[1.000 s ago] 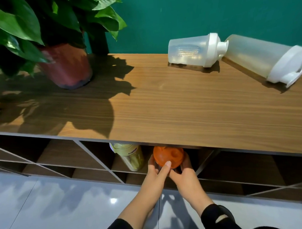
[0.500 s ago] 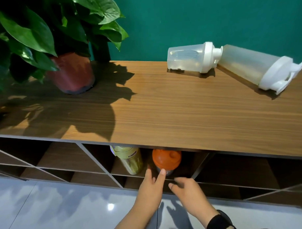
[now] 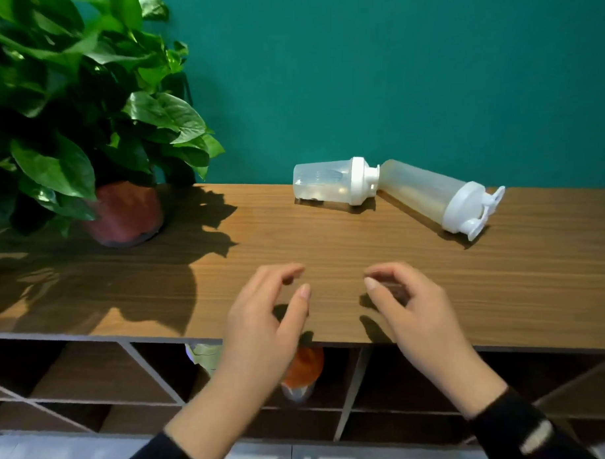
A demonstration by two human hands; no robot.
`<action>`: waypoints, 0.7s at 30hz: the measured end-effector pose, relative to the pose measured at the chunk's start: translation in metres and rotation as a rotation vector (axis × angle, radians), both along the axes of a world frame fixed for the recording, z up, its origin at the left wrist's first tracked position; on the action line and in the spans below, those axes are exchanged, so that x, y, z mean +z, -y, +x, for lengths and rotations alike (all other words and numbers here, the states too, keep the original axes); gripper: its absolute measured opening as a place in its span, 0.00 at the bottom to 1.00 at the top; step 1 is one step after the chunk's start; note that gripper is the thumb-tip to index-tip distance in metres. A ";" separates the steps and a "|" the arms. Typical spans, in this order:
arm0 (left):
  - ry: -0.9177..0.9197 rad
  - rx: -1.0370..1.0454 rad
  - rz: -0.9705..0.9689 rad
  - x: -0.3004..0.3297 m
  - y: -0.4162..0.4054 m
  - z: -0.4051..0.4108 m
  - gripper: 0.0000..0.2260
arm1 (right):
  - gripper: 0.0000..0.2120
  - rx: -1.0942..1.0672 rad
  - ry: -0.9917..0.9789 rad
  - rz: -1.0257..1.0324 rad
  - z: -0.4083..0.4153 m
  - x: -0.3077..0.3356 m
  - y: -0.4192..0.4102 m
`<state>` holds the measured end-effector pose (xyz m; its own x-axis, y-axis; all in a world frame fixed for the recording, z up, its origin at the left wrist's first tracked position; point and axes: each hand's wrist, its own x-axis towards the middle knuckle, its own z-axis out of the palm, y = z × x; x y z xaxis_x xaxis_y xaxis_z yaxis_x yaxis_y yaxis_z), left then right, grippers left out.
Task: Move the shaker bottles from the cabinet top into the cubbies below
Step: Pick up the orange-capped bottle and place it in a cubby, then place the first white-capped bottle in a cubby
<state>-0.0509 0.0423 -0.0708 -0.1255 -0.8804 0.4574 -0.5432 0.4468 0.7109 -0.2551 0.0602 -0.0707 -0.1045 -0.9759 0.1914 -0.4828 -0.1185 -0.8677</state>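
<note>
1. One cubby (image 3: 333, 376) under the cabinet top (image 3: 294, 236) holds an orange-lidded shaker (image 3: 304, 366) and a pale green-lidded bottle (image 3: 204, 356) (partly hidden by my wrist).
2. Two clear white-lidded shakers, short (image 3: 333, 182) and tall (image 3: 437, 195), lie touching on the cabinet top, rear right.
3. My left hand (image 3: 263, 320) and right hand (image 3: 410, 311) hover over its front edge, empty, fingers loosely curled.
4. A potted plant (image 3: 122, 215) stands on its left end.

Left hand (image 3: 260, 328): I let go of the orange-lidded shaker bottle (image 3: 304, 366) and now hover empty over the cabinet top (image 3: 329, 249), fingers curled apart.
Right hand (image 3: 412, 314): likewise off the bottle, raised above the wood, loosely spread.
Orange-lidded shaker bottle: stands alone in its cubby (image 3: 333, 376), no longer touched.
</note>
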 end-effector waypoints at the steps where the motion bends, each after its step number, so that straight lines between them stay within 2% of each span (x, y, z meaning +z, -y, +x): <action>1: 0.031 0.022 0.017 0.003 0.016 -0.007 0.15 | 0.12 -0.016 -0.023 0.019 -0.008 -0.004 0.018; 4: 0.133 0.059 0.042 0.006 0.063 -0.025 0.21 | 0.23 -0.057 -0.059 0.062 -0.022 -0.015 0.063; 8: 0.270 0.089 -0.009 0.005 0.117 -0.040 0.26 | 0.29 -0.114 -0.086 0.067 -0.026 -0.022 0.102; 11: 0.451 0.095 -0.093 0.008 0.157 -0.050 0.33 | 0.34 -0.170 -0.126 0.069 -0.026 -0.024 0.124; 14: 0.620 0.082 -0.143 0.017 0.199 -0.063 0.40 | 0.36 -0.228 -0.180 0.069 -0.024 -0.025 0.143; 17: 0.786 -0.019 -0.104 0.029 0.236 -0.076 0.46 | 0.37 -0.243 -0.286 0.092 -0.022 -0.029 0.154; 19: 0.899 -0.082 -0.056 0.031 0.254 -0.084 0.47 | 0.37 -0.238 -0.329 0.118 -0.023 -0.030 0.160; 21: 0.998 -0.053 -0.072 0.028 0.263 -0.090 0.46 | 0.36 -0.228 -0.352 0.121 -0.024 -0.029 0.161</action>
<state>-0.1406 -0.2204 -0.0426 -0.5190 -0.8370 0.1731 -0.8547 0.5114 -0.0895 -0.2789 -0.1011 -0.0993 -0.2690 -0.9530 0.1396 -0.7535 0.1180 -0.6468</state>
